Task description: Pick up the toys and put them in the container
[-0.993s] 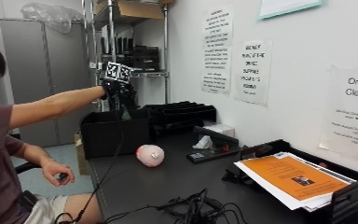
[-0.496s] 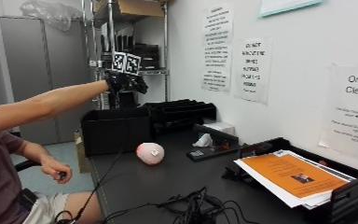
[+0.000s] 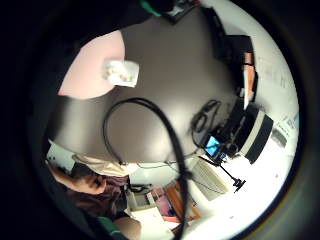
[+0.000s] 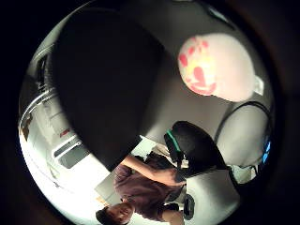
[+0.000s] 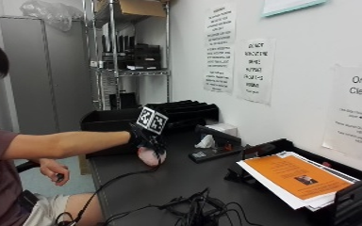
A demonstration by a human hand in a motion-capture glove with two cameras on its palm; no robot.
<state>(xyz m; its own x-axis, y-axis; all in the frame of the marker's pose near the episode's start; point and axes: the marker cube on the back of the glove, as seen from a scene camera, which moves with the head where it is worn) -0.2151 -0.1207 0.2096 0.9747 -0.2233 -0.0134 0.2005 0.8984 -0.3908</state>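
- The worktop is dark and runs along the wall; I see its near edge on the person's side and its far end by the shelving.
- The container, a black bin, stands at the far end of the worktop, close to the near edge. I cannot see inside it, so I cannot say whether any toy is in it yet.
- A tray of papers with an orange sheet on top sits toward the other end of the worktop against the wall, well apart from the toy.
- A tangle of black cables lies in the middle of the worktop near the front edge.
- My right hand reaches out over the worktop and sits directly on the toy, just in front of the container.
- The toy, a pink ball-like plush with red and yellow marks, rests on the worktop near its near edge, just beside the container; both palm views show it very close to the palm.
- The fingers: I cannot tell whether they are curled round the toy or just lying over it.
- Progress, as I judge it: this toy is not yet lifted or in the container; the grasp, lift and drop into the bin are all left.
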